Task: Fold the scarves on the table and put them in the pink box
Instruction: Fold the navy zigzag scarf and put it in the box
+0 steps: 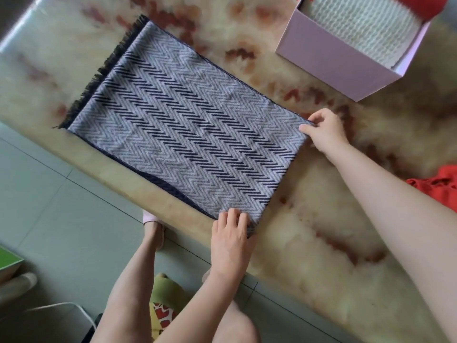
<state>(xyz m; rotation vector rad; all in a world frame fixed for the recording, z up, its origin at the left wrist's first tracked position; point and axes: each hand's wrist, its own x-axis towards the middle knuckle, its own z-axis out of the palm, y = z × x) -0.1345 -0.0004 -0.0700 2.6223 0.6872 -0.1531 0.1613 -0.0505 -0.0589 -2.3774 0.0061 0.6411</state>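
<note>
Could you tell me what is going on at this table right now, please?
A person is folding a blue-and-white zigzag scarf that lies flat on the table. The right hand pinches the far corner of the unfringed end, and the left hand grips the near corner by the table's edge. The pink box stands open further back, with a cream knitted scarf already inside. A red cloth lies at the right edge of the view.
</note>
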